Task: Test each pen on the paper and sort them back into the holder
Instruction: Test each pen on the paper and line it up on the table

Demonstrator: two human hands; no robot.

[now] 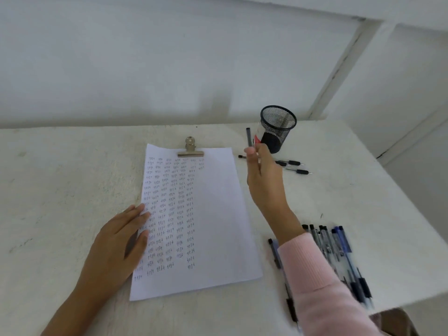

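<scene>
A pen (248, 137) stands nearly upright above the worktop (60, 178), pinched at its lower end between the thumb and fingertips of the person's right grip (264, 180). It is just left of the black mesh holder (278, 127), which sits at the far side of the surface. The holder leans slightly, its open mouth tipped toward the camera. A white-and-red shape shows at its left flank; what it is cannot be told. By the holder's base several loose pens (292, 163) lie flat, partly hidden behind the raised hand, so their number is unclear.

To the left lies the sheet of paper (218, 214), held at its top edge by a metal clip (190, 149). Columns of small ink marks fill its left half. The left grip (118, 236) rests palm down on the paper's left edge, fingers straight and close together.

Near the front right a bunch of pens (339, 251), black and blue, lies side by side, running from far to near and partly covered by the pink sleeve (322, 282) of the right arm. A single dark pen (275, 253) lies just left of the sleeve. A pale wall (169, 57) rises behind the worktop.
</scene>
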